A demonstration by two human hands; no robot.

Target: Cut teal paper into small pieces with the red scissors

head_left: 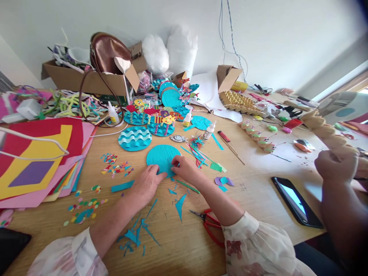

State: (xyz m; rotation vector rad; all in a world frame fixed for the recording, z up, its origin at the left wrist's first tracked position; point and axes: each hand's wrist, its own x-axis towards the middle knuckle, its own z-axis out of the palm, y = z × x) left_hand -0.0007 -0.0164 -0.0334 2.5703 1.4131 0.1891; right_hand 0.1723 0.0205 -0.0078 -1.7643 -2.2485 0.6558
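A round turquoise paper-covered disc (162,155) lies in front of me on the wooden table. My left hand (147,182) grips its lower left edge, with fingers curled over it and thumb along the near side. At the disc's right edge, my right hand (185,168) is closed in a pinch; the fingertips partly hide what is between them. Just behind sits a similar disc with wavy blue strips (135,138). Blue paper offcuts (135,234) and a triangular blue scrap (180,207) lie nearer to me. Red-handled scissors (211,224) rest beside my right forearm.
Glue bottles (209,131) stand behind the disc near finished fish decorations (163,119). Coloured paper sheets (43,161) are stacked left, with paper confetti (86,209) nearby. A phone (296,201) lies right, where another person's hand (335,166) holds a beige bumpy strip (327,132).
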